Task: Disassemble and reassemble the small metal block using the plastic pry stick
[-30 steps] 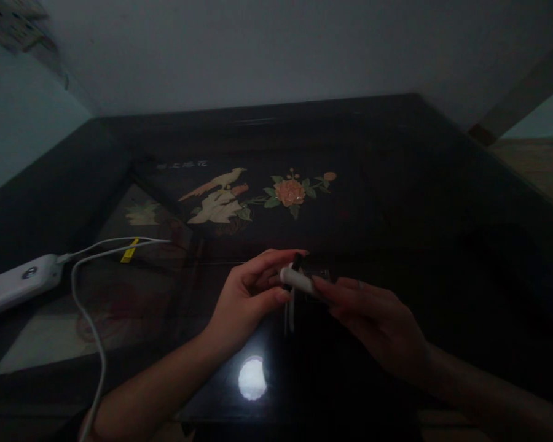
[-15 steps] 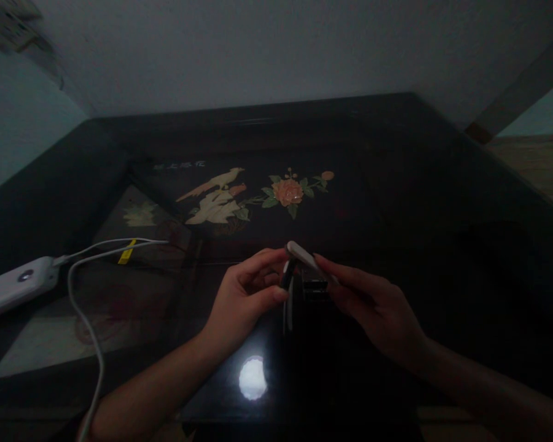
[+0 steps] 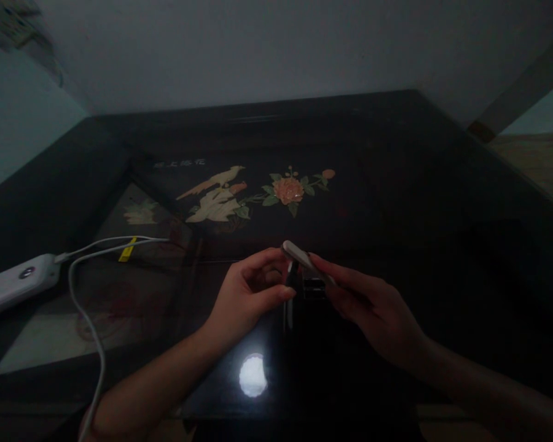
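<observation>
My right hand [image 3: 368, 298] is closed on a slim, flat, light-edged object [image 3: 301, 255], held tilted with its upper end toward the left. Its kind is too dark to make out. Thumb and fingers of my left hand [image 3: 251, 285] pinch a small dark piece [image 3: 292, 275] just under that upper end. The two objects appear to touch there, though the join is hidden in shadow. Both hands are held over the glossy black table [image 3: 350, 356]. Between them, a dark shape with shiny lines [image 3: 314, 287] shows below the flat object; I cannot tell whether it is a reflection.
A white power bank [image 3: 21, 285] lies at the left, with a white cable [image 3: 85, 316] running from it past my left forearm. A yellow tag [image 3: 128, 250] is on the cable. The table has a bird and flower design [image 3: 288, 191] and meets the wall behind.
The dark piece in my left hand has moved slightly right, further under the flat object. My right hand has shifted slightly left with the flat object, which now lies at a flatter tilt.
</observation>
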